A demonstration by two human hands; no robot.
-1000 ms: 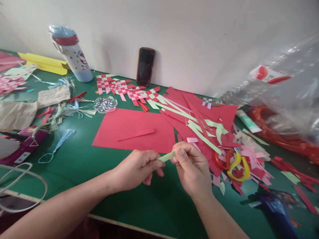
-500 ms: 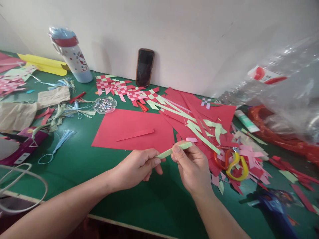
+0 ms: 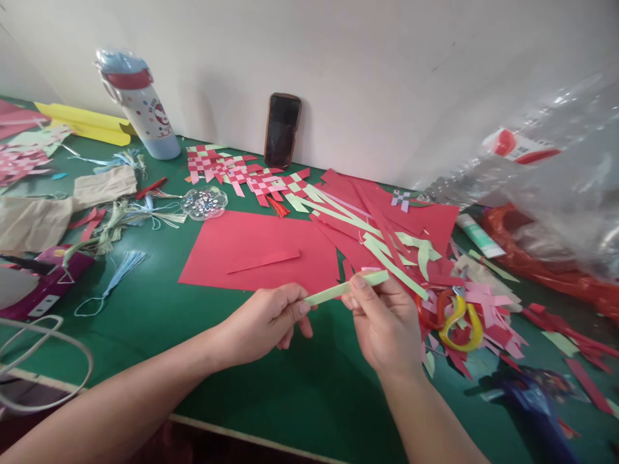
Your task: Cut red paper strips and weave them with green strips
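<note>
A folded light green paper strip is held above the green table between both hands. My left hand pinches its left end with thumb and fingers closed. My right hand pinches it further right, and the strip's free end sticks out past the thumb. Just behind the hands lies a red paper sheet with a loose red strip on it. To the right is a heap of red, pink and green paper strips.
Yellow and orange scissors lie among scraps right of my right hand. Woven paper mats, a dish of beads, a phone against the wall and a bottle stand behind. Tassels and a plastic bag flank the sides.
My right hand has slid rightwards along the green strip, so more of the strip now shows between the hands and beyond the right thumb. My left hand has stayed put.
</note>
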